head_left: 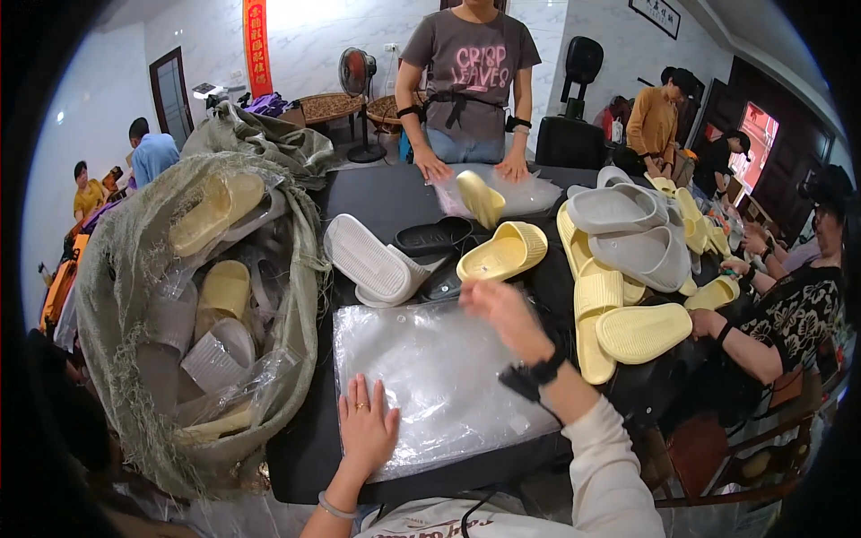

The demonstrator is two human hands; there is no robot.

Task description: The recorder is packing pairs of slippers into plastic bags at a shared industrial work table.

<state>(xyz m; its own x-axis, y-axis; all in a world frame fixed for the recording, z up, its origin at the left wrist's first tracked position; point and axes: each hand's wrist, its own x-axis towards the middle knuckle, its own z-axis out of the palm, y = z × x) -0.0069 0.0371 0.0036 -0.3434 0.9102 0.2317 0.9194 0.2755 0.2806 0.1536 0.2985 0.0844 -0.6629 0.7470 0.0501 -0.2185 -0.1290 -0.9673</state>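
Observation:
My left hand (pixel 366 429) lies flat with its fingers spread on a stack of clear plastic bags (pixel 439 377) in front of me. Above the far part of the stack is my right hand (pixel 509 321), its fingers bent and smeared by motion. Its fingertips are close to a yellow slipper (pixel 504 254) on the black table; I cannot tell whether they touch it. Beside that slipper are black slippers (pixel 434 236) and grey-white slippers (pixel 369 260). Another yellow slipper (pixel 482 199) stands tilted farther back.
At left, a woven sack (pixel 305 269) holds several bagged slippers. Yellow slippers (pixel 644 334) and grey slippers (pixel 632 251) are piled at right. Across the table (pixel 354 193), a person (pixel 471 72) has both hands on plastic bags (pixel 529 190). Another person (pixel 762 323) works at right.

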